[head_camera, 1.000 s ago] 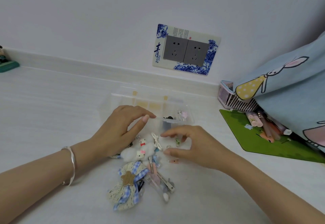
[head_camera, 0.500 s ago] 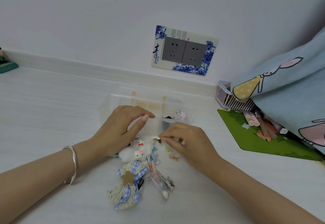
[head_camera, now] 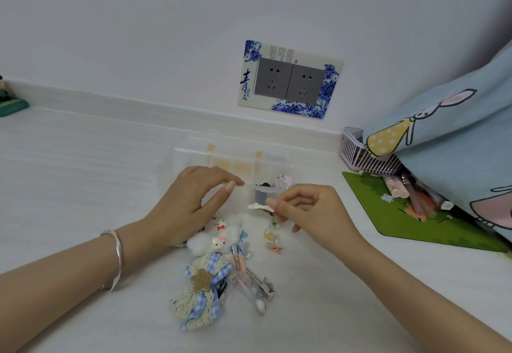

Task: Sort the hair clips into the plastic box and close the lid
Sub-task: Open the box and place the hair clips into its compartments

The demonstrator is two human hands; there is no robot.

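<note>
I am seeing the right hand (head_camera: 313,211) pinching a small flat white hair clip (head_camera: 260,207) between thumb and fingertips just before the clear plastic compartment box (head_camera: 243,167), while the left hand (head_camera: 191,203) is gripping its near rim. A few clips are lying inside; most are waiting heaped (head_camera: 230,264) on the white table (head_camera: 83,172), so sorting looks barely begun.

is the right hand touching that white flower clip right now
Touching. The head view shows the right hand pinching the white flower clip between thumb and forefinger, lifted just in front of the plastic box.
</note>
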